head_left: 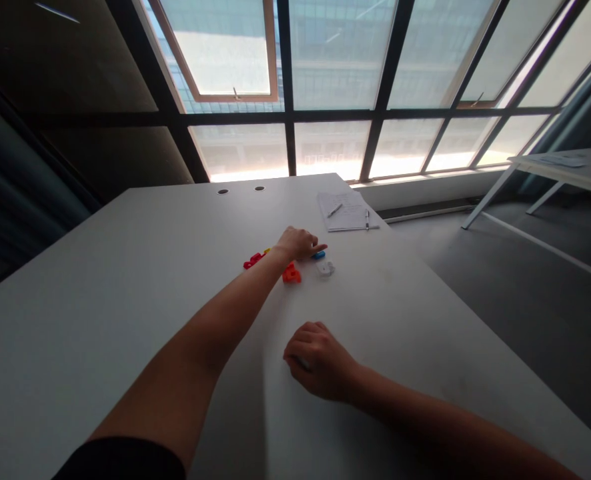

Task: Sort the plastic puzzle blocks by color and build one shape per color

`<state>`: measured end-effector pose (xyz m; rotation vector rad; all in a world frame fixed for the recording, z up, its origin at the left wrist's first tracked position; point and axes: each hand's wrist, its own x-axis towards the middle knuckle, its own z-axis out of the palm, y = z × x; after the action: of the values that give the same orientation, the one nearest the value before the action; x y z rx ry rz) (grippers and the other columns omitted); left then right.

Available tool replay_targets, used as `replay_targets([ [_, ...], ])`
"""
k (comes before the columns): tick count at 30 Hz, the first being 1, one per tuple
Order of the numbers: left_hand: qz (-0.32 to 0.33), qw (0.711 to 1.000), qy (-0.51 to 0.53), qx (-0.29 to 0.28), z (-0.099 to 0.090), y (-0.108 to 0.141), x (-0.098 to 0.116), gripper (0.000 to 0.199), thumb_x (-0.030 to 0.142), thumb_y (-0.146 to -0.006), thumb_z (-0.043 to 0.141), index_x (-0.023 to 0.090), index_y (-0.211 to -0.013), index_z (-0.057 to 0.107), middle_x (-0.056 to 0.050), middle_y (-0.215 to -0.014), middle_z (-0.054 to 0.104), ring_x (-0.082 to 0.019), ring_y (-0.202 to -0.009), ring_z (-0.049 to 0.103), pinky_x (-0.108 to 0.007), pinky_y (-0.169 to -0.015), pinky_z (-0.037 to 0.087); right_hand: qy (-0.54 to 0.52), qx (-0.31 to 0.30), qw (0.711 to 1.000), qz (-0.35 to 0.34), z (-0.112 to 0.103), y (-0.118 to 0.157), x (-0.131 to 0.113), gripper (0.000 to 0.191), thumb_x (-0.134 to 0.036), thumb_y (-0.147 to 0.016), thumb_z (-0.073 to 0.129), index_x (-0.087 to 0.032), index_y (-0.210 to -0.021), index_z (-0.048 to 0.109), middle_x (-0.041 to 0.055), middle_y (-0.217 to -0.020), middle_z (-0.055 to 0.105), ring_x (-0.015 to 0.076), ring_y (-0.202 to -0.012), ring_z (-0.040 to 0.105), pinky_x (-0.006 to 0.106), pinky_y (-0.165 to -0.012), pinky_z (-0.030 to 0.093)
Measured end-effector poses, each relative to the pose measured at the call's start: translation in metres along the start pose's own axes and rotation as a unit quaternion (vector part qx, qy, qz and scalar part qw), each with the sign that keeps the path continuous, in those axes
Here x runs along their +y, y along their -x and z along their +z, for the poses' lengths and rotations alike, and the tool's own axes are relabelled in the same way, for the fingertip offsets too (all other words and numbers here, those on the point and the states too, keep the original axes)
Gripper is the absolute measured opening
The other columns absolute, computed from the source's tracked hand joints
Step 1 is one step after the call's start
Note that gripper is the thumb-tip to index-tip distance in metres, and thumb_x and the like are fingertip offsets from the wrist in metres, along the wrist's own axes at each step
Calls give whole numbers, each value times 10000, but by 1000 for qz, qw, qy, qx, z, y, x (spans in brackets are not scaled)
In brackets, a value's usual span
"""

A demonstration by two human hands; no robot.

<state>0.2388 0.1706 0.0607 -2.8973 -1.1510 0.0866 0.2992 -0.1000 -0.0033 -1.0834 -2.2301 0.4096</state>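
Observation:
My left hand (pixel 299 244) reaches out over the white table, with its thumb side by a blue piece (pixel 319 255). Its fingers are curled and partly hidden, so whether it grips anything is unclear. Just in front of it lie orange pieces (pixel 291 273) and whitish, clear-looking pieces (pixel 325 268). Red pieces (pixel 253 260) and a yellow piece (pixel 267 251) sit to the left, partly behind my forearm. Nearer to me, my right hand (pixel 319 360) rests closed at the table, its fingers curled round something pale that I cannot make out.
Paper sheets (pixel 345 213) with two pens lie at the back right of the white table (pixel 140 267). Two round holes are near its far edge. Beyond stand large windows, and a second table (pixel 565 167) is at the right.

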Motion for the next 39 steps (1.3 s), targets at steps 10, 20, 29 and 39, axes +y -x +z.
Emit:
replay_targets([
  [10, 139, 989, 18, 43, 30, 20, 62, 774, 795, -995, 372, 314, -1581, 526, -73, -1679, 465, -323, -1549, 390, -521, -1291, 229, -14, 19, 1000, -2, 5, 2, 3, 119, -106, -897, 680, -223, -875, 687, 16, -858, 749, 196, -887, 665, 345, -868, 418],
  [20, -9, 1000, 28, -4, 37, 40, 31, 849, 887, -945, 254, 415, -1613, 484, -33, -1755, 325, -451, -1633, 136, -751, -1257, -47, -39, 24, 999, 2, 4, 2, 2, 136, -86, -890, 678, -218, -878, 709, 34, -876, 753, 203, -883, 675, 347, -891, 461],
  [29, -68, 995, 80, 4, 47, 75, 19, 755, 821, -990, 256, 460, -1629, 432, -18, -1770, 288, -463, -1608, 212, -783, -1223, 158, -66, 27, 997, 2, 4, 1, 2, 140, -84, -906, 676, -218, -895, 714, 37, -901, 759, 207, -887, 674, 354, -906, 479],
  [39, -61, 996, 70, 16, 41, 88, -8, 852, 908, -926, 255, 480, -1653, 368, -5, -1769, 285, -442, -1634, 132, -839, -1193, -50, -66, 21, 998, 7, 5, 3, 3, 165, -65, -915, 673, -226, -914, 712, 36, -907, 753, 213, -901, 655, 358, -905, 478],
])
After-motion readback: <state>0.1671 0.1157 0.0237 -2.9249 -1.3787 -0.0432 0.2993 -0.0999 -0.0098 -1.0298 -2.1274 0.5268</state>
